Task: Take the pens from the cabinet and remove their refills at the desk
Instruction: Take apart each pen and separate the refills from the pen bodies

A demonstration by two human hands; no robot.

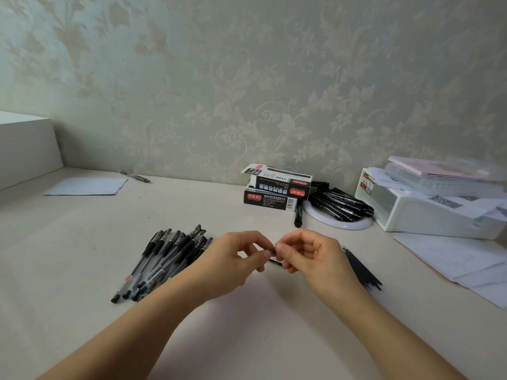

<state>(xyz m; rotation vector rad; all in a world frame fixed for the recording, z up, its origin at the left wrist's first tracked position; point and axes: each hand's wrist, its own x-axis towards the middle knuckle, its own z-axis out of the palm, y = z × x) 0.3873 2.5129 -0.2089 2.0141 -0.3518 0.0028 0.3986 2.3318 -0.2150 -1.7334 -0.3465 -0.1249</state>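
While pinched between left hand [233, 259] and right hand [307, 256] — one pen [275, 261], two boxes [277, 189] behind.

Pale green wallpapered wall [247, 78] with beige floral vines, behind smooth cream desk [68, 242]; soft, even daylight.
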